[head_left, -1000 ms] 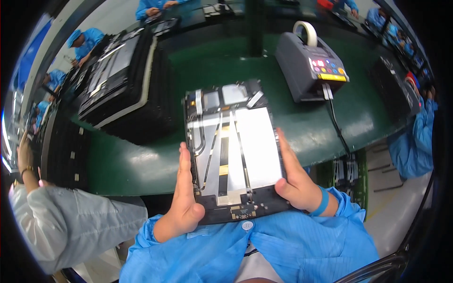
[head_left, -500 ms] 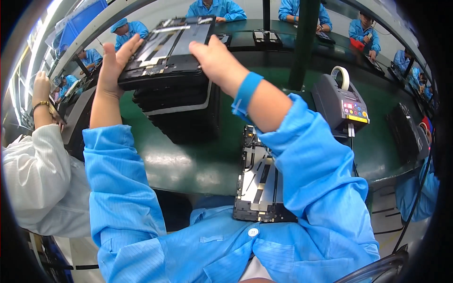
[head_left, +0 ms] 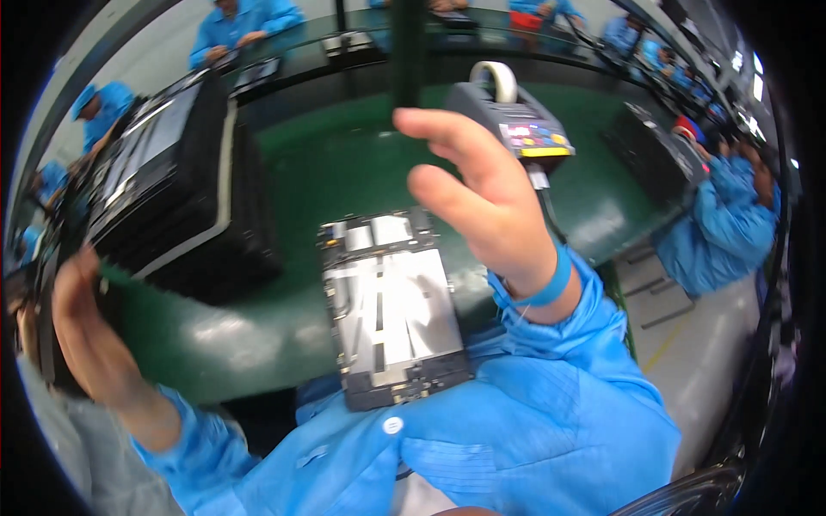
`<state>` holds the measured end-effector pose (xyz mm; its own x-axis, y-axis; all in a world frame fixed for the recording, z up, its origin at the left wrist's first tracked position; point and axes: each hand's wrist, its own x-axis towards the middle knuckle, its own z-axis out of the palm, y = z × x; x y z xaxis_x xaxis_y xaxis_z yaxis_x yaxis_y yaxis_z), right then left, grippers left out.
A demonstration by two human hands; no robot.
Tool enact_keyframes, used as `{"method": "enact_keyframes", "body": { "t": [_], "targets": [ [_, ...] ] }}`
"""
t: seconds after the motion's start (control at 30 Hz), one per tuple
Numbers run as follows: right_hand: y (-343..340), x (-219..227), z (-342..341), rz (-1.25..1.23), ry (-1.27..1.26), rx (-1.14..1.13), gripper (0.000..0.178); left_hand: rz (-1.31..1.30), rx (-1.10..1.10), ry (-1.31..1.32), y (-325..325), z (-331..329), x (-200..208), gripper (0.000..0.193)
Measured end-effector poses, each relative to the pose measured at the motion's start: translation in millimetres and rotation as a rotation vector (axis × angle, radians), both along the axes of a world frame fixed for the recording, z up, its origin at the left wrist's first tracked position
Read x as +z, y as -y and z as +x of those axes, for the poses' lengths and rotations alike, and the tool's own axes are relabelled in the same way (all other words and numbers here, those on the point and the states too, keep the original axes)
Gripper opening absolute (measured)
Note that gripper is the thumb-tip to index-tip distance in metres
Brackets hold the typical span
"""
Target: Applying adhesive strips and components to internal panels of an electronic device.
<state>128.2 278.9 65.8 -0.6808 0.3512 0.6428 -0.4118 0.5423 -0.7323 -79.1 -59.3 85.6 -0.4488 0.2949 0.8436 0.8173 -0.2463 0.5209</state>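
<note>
A tall stack of black tablet-like units (head_left: pixel 185 172) stands at the left of the green table; the topmost shows silver plates and dark strips. My left hand (head_left: pixel 79 288) is beside the stack's near left corner, smeared by motion, so its fingers and any contact are unclear. My right hand (head_left: pixel 495 193) hangs in the air, thumb and fingers apart, holding nothing. Below and left of it, an opened tablet-like device (head_left: pixel 400 314) lies at the table's near edge against my jacket, with silver plates, a black frame and small components showing.
A grey tape dispenser (head_left: pixel 516 120) with a white tape roll stands behind my right hand. Another dark stack (head_left: pixel 654 150) sits at the right of the green table (head_left: pixel 301 185). A dark post (head_left: pixel 409 60) rises at the back. Co-workers in blue sit beyond and to the right.
The unit that both hands held over the stack now rests on it. My right hand has let go and moved right; my left hand has dropped lower. The view has turned right.
</note>
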Motion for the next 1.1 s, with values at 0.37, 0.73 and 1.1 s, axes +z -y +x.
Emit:
{"method": "enact_keyframes", "body": {
  "t": [0.37,0.73,1.1],
  "targets": [
    [-103.9,-91.6,73.4,-0.8,0.233,-0.551,0.04,-0.708,-0.369,0.784,-105.6,127.2,-138.2,0.076],
    [-54.3,-107.4,65.1,-0.732,0.095,-0.08,0.015,-0.669,-0.167,0.12,-125.7,154.0,-85.8,0.063],
    [35.4,-64.7,84.8,0.092,0.342,0.271,0.035,-0.504,-0.428,0.529,-151.6,161.3,-89.1,0.013]
  ]
}}
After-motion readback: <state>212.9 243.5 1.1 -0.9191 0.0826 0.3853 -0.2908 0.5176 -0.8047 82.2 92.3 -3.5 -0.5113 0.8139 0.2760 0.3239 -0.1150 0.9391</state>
